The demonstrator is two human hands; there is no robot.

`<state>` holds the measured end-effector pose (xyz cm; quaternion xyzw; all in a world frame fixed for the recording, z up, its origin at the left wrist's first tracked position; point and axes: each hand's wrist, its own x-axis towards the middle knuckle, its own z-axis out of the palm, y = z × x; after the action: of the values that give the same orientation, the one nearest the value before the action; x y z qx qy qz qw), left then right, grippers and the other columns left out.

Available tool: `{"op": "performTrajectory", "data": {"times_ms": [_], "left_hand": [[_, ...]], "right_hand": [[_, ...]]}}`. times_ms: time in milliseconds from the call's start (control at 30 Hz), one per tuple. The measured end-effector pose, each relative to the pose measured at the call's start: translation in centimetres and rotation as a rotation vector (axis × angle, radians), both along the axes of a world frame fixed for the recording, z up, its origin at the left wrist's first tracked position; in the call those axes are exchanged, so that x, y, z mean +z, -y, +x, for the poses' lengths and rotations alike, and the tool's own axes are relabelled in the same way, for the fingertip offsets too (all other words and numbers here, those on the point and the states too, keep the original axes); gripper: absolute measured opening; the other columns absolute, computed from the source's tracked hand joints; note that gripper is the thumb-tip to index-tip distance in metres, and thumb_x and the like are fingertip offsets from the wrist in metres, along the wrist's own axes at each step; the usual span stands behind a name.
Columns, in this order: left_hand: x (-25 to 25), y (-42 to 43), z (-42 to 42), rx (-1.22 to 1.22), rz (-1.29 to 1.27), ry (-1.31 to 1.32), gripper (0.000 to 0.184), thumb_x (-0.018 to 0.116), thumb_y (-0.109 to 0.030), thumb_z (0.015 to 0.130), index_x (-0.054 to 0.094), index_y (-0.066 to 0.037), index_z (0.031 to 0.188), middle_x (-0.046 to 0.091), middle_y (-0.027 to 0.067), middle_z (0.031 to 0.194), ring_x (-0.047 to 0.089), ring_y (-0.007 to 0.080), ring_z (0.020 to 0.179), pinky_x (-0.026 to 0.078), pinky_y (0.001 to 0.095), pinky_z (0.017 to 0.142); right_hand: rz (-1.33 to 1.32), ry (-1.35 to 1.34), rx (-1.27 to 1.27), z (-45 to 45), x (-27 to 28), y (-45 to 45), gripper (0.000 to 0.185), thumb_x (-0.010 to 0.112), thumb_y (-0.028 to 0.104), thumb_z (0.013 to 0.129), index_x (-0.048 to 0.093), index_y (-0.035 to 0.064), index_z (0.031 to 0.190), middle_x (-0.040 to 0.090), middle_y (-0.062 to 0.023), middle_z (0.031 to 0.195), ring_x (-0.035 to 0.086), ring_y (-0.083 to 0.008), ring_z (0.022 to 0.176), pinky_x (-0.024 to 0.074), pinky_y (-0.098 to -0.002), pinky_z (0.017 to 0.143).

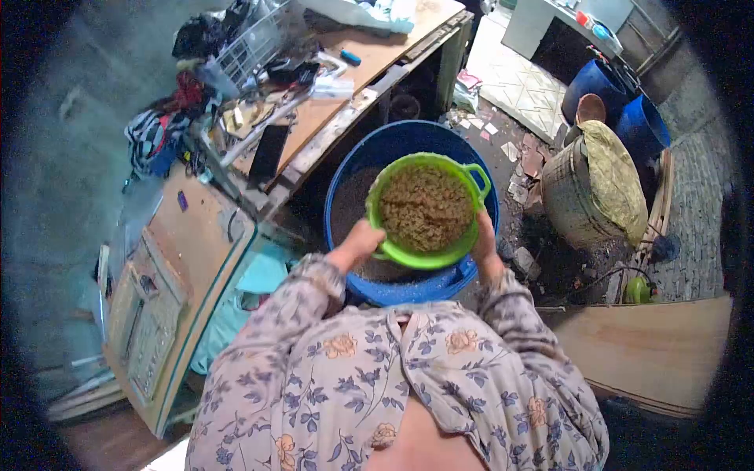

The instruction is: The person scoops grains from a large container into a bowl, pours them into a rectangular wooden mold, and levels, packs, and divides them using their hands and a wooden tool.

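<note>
A round green basin (382, 245) full of brown, crumbly material (425, 207) is held above a large blue barrel (336, 174). My left hand (362, 240) grips the basin's lower left rim. On the right side, my right hand (486, 238) is closed round the rim below a loop handle. Inside the barrel, darker loose material (352, 200) shows to the left of the basin. A blue piece (416, 290) lies across the barrel's near edge.
A cluttered wooden table (322, 129) stands at the upper left, with a wooden panel (184, 259) below it. To the right are a woven sack-like container (569, 196), blue drums (591, 88) and a board (652, 337). Rubble covers the floor between.
</note>
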<state>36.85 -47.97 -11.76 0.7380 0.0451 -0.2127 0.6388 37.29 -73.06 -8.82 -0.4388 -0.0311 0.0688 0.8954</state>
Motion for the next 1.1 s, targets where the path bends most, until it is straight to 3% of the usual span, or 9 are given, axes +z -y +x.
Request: {"op": "performTrajectory", "data": {"times_ms": [133,367,500,567,667,800,833,933,1100], "left_hand": [[2.1,1.9,0.7,0.157,-0.239,-0.091,0.026,0.048,0.002,0.063,0.054,0.002,0.088,0.055,0.007,0.071,0.055,0.0179,0.064,0.045,0.0305,0.055],[6.9,-1.1,-2.8,0.238,-0.292,-0.137,0.014,0.052,-0.004,0.065,0.054,0.0,0.078,0.055,0.0064,0.064,0.052,0.0155,0.049,0.043,0.0293,0.044],[11.4,-5.8,-9.2,0.343,-0.514,-0.259,0.013,0.053,-0.013,0.07,0.055,-0.002,0.076,0.057,0.007,0.066,0.055,0.0161,0.052,0.046,0.0299,0.049],[15.5,-8.0,-14.9,0.418,-0.765,-0.315,0.023,0.05,-0.022,0.074,0.057,-0.003,0.082,0.06,0.0089,0.079,0.058,0.0186,0.067,0.048,0.035,0.064],[16.7,-12.2,-21.4,0.11,-1.064,-0.04,0.049,0.041,-0.042,0.075,0.055,-0.006,0.105,0.059,0.0099,0.099,0.056,0.0263,0.088,0.041,0.0463,0.081],[19.8,-17.6,-32.0,0.351,-0.358,0.341,0.05,0.059,-0.028,0.071,0.048,-0.006,0.114,0.053,0.009,0.112,0.052,0.0232,0.099,0.039,0.0375,0.087],[19.8,-18.7,-34.4,0.392,-0.213,0.395,0.052,0.063,-0.025,0.071,0.047,-0.006,0.116,0.052,0.0088,0.114,0.051,0.0226,0.101,0.038,0.0358,0.088],[18.8,-21.8,-41.1,0.567,-0.405,0.236,0.054,0.065,-0.009,0.071,0.042,-0.005,0.119,0.05,0.0062,0.115,0.046,0.0161,0.105,0.038,0.0324,0.089],[18.5,-27.0,-50.4,0.666,-0.273,0.254,0.065,0.067,-0.021,0.072,0.034,-0.006,0.125,0.048,0.0079,0.116,0.046,0.0183,0.104,0.038,0.0314,0.087]], "right_hand": [[-0.002,-0.328,0.065,2.3,-1.9,0.6,0.045,0.041,0.035,0.086,0.04,0.0068,0.121,0.047,-0.0094,0.118,0.049,-0.0223,0.104,0.0388,-0.0364,0.089],[-0.345,-0.157,0.281,2.6,5.0,0.1,0.049,0.037,0.04,0.087,0.039,0.0056,0.123,0.049,-0.0073,0.116,0.048,-0.0205,0.105,0.0372,-0.0325,0.091],[-0.344,0.138,0.661,0.6,11.3,-1.9,0.079,0.071,0.018,0.062,0.028,0.0042,0.127,0.039,-0.0092,0.124,0.043,-0.0229,0.109,0.0377,-0.0344,0.09],[-0.417,0.317,0.664,-2.1,12.6,-4.5,0.082,0.069,0.013,0.061,0.024,0.0036,0.128,0.041,-0.011,0.121,0.043,-0.0232,0.109,0.0365,-0.0337,0.091],[-0.338,0.154,0.634,-4.8,13.8,-7.6,0.075,0.064,0.013,0.065,0.024,0.0029,0.128,0.041,-0.0126,0.12,0.042,-0.0228,0.11,0.0354,-0.0343,0.093],[-0.342,0.398,0.644,-12.0,12.2,-17.7,0.08,0.065,0.043,0.069,0.03,-0.0009,0.125,0.042,-0.0116,0.122,0.044,-0.0242,0.11,0.0364,-0.036,0.092],[-0.234,0.364,0.669,-14.9,13.3,-20.3,0.097,0.069,0.047,0.062,0.016,0.0057,0.133,0.034,-0.0109,0.129,0.038,-0.0246,0.115,0.035,-0.0376,0.094],[-0.222,0.476,0.659,-21.6,14.8,-27.9,0.113,0.073,0.046,0.058,-0.003,0.0147,0.135,0.02,-0.0111,0.135,0.028,-0.0263,0.121,0.0277,-0.0394,0.098],[-0.216,0.502,0.876,-28.2,16.4,-37.0,0.116,0.072,0.048,0.058,-0.007,0.0142,0.135,0.019,-0.0147,0.135,0.026,-0.0275,0.122,0.0246,-0.0392,0.099]]}}
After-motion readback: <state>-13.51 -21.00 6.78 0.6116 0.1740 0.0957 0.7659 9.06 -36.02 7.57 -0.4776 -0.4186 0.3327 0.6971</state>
